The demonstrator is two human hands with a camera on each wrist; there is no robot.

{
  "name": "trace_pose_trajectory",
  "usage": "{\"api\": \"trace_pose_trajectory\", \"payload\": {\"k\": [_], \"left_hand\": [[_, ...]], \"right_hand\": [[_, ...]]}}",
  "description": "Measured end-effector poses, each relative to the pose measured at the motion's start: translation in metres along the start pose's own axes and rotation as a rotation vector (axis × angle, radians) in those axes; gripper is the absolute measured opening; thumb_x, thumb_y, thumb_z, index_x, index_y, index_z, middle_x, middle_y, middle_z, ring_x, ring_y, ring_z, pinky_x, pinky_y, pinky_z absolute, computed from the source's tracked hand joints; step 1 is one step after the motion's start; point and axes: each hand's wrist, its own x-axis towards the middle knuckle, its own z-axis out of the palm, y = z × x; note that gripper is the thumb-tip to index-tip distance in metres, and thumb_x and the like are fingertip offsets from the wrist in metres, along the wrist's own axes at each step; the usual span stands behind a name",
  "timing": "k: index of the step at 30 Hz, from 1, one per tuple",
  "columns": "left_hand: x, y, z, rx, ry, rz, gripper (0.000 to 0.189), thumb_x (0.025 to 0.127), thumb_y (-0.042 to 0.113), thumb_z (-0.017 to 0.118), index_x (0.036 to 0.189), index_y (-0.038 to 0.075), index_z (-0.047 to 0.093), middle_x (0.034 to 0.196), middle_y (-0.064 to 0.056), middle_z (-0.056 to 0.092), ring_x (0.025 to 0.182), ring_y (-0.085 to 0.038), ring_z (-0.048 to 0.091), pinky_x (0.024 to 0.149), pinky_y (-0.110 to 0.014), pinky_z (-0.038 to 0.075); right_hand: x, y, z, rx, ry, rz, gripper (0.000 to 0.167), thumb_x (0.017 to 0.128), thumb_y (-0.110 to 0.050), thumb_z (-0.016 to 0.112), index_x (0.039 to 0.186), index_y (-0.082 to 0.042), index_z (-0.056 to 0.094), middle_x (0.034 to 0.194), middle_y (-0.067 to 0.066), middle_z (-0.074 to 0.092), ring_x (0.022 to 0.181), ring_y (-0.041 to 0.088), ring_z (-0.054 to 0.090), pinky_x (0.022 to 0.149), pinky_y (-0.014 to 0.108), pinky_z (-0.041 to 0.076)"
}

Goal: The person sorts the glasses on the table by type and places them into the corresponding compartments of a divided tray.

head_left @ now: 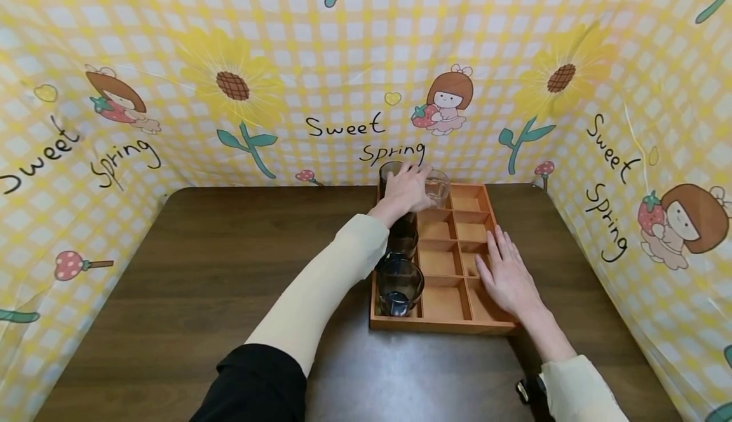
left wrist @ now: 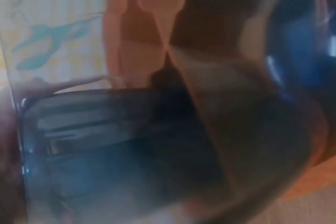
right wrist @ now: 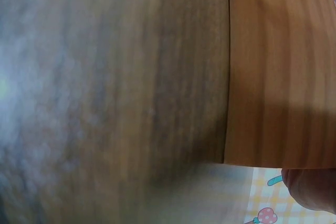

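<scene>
In the head view a wooden tray (head_left: pixel 446 326) divided into square compartments lies on the table. My left hand (head_left: pixel 405 190) is over its far left part, thumb and fingers around the near side of a clear glass (head_left: pixel 439 187). A dark glass (head_left: pixel 391 169) stands just left of the fingers, partly hidden by them. Further dark glasses (head_left: pixel 400 282) stand in the left column, nearer to me. A smoky glass (left wrist: pixel 105 156) fills much of the blurred left wrist view. My right hand (head_left: pixel 508 276) rests with straight fingers on the tray's right edge.
The tray stands on a dark wooden table (head_left: pixel 229 269), its far end close to the yellow checked cloth (head_left: pixel 343 79) that hangs behind and at both sides. A small black object (head_left: pixel 530 390) is by the right wrist.
</scene>
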Motion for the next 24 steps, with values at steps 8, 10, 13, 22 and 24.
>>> {"api": "trace_pose_trajectory", "payload": {"k": [8,10,13,22,24], "left_hand": [[-0.0043,0.0007,-0.0026,0.029,-0.018,0.016,0.089,0.105,0.059,0.068,0.176,0.029,0.025,0.184,-0.005,0.027,0.173,-0.028,0.016,0.135,-0.066,0.024],[-0.0044,0.0013,-0.0025,0.031,-0.023,0.013,0.086,0.106,0.059,0.066,0.176,0.029,0.026,0.184,-0.005,0.026,0.173,-0.028,0.014,0.135,-0.066,0.023],[-0.0043,0.0018,-0.0018,0.045,-0.023,0.014,0.08,0.108,0.059,0.062,0.175,0.028,0.032,0.184,-0.004,0.027,0.173,-0.027,0.013,0.136,-0.066,0.023],[-0.0047,0.0003,0.0004,0.063,-0.016,0.01,0.074,0.109,0.059,0.06,0.172,0.025,0.039,0.183,-0.004,0.029,0.173,-0.026,0.013,0.136,-0.064,0.023],[-0.0037,-0.0003,0.0006,0.064,-0.027,0.004,0.074,0.11,0.059,0.059,0.172,0.025,0.038,0.184,-0.003,0.028,0.174,-0.026,0.012,0.137,-0.064,0.022]], "right_hand": [[0.0015,0.0003,-0.0014,0.0,-0.022,0.015,0.072,0.119,-0.034,0.043,0.169,0.012,0.021,0.181,0.034,0.01,0.168,0.055,0.015,0.137,0.065,0.017],[0.0015,0.0009,-0.0013,0.001,-0.027,0.018,0.073,0.119,-0.035,0.043,0.17,0.012,0.02,0.181,0.034,0.01,0.168,0.055,0.015,0.137,0.065,0.017],[0.0013,0.0008,-0.0017,0.001,-0.026,0.018,0.073,0.119,-0.035,0.042,0.17,0.012,0.02,0.181,0.034,0.01,0.167,0.055,0.015,0.137,0.065,0.017],[0.002,0.0,-0.001,0.0,-0.02,0.011,0.072,0.118,-0.034,0.042,0.169,0.012,0.021,0.18,0.035,0.011,0.167,0.055,0.016,0.137,0.065,0.017],[0.0018,-0.0006,-0.0007,0.001,-0.013,0.007,0.072,0.118,-0.033,0.043,0.169,0.012,0.022,0.18,0.035,0.012,0.167,0.055,0.016,0.136,0.065,0.018]]}}
